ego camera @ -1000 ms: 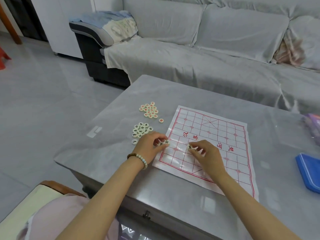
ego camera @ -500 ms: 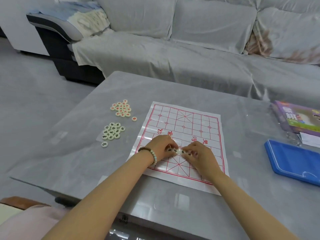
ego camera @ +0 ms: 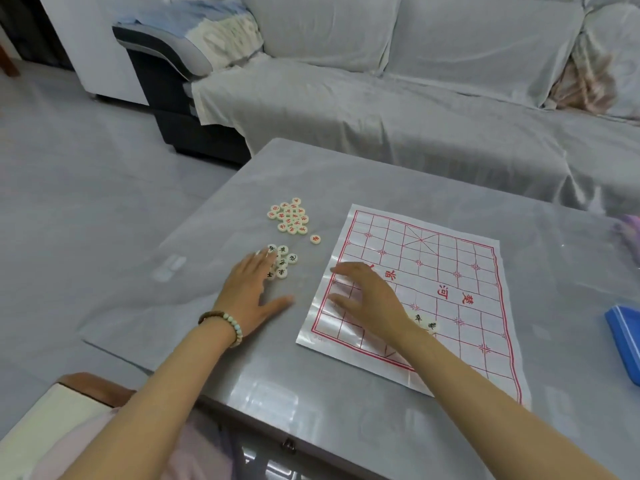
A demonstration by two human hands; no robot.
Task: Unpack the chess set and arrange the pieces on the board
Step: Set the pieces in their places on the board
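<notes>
A white paper board (ego camera: 450,271) with red grid lines lies on the grey table (ego camera: 346,393). Two black-lettered round pieces (ego camera: 425,322) sit on the board near its front, just right of my right wrist. A pile of black-lettered pieces (ego camera: 284,261) lies left of the board, with a pile of red-lettered pieces (ego camera: 290,216) beyond it and one loose red piece (ego camera: 315,239). My left hand (ego camera: 250,292) lies flat with straight fingers reaching onto the black pile. Above the board's left edge hovers my right hand (ego camera: 367,296), fingers spread and empty.
A blue case (ego camera: 625,337) lies at the table's right edge, with a blurred purple thing (ego camera: 628,233) beyond it. A grey covered sofa (ego camera: 381,109) stands behind the table. Grey floor (ego camera: 86,185) lies to the left.
Both hands left the two black pieces on the board and moved left. My left hand went back to the black pile; my right hand opened over the board's left edge.
</notes>
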